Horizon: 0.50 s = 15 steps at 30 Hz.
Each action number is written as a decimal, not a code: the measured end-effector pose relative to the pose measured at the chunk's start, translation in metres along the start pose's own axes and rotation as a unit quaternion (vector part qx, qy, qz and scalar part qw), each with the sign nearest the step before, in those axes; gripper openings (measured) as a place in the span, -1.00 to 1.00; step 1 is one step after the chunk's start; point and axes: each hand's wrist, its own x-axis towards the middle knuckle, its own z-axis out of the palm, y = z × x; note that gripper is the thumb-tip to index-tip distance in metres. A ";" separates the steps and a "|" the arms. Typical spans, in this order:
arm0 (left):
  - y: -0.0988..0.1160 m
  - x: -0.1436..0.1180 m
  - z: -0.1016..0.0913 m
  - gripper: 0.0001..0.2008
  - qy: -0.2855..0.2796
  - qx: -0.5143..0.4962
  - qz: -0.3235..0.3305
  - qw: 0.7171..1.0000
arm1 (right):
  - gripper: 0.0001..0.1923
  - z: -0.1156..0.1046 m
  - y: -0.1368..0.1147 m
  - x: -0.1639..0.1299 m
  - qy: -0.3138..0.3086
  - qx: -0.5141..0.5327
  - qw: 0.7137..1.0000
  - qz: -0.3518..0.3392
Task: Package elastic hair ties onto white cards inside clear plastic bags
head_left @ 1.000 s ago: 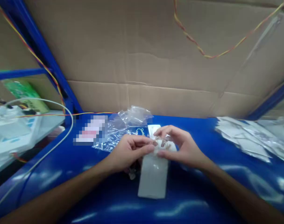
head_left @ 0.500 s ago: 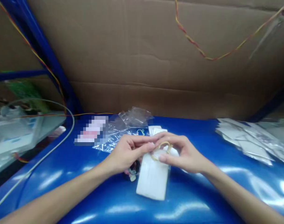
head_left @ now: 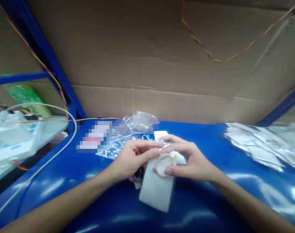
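A white flat card in what looks like a clear plastic bag (head_left: 155,194) hangs between my hands over the blue table. My left hand (head_left: 131,160) pinches the top edge of the bag between thumb and fingers. My right hand (head_left: 190,158) is closed at the bag's upper right side, its thumb against a thin tan ring (head_left: 159,174). The ring lies over the card's upper part; whether it is inside the bag I cannot tell. Under my left hand sits a small dark bundle with pinkish and pale bits (head_left: 137,183), partly hidden. White cards (head_left: 160,134) show behind my fingers.
Clear plastic bags (head_left: 141,122) lie at the back, beside a blurred-out pinkish item (head_left: 95,137). A pile of white packets (head_left: 256,145) is at the right. A pale cable (head_left: 76,129) curves across the left. Cardboard (head_left: 147,58) stands behind the blue table (head_left: 198,210).
The tan ring has moved down and now faces me as a full circle over the card. The bag's lower end has swung slightly left. My right fingers have spread a little.
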 end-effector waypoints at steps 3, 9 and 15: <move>0.000 0.001 -0.001 -0.72 0.018 0.008 0.002 1.000 | -0.69 -0.003 0.001 0.001 0.043 0.018 0.999 -0.012; 0.004 -0.001 0.002 -0.75 0.030 -0.006 -0.008 1.000 | -0.70 -0.002 -0.003 0.000 -0.038 0.005 0.999 -0.002; 0.002 -0.002 0.003 -0.76 0.027 0.010 -0.006 1.000 | -0.57 -0.003 -0.005 -0.003 -0.122 -0.031 0.992 -0.007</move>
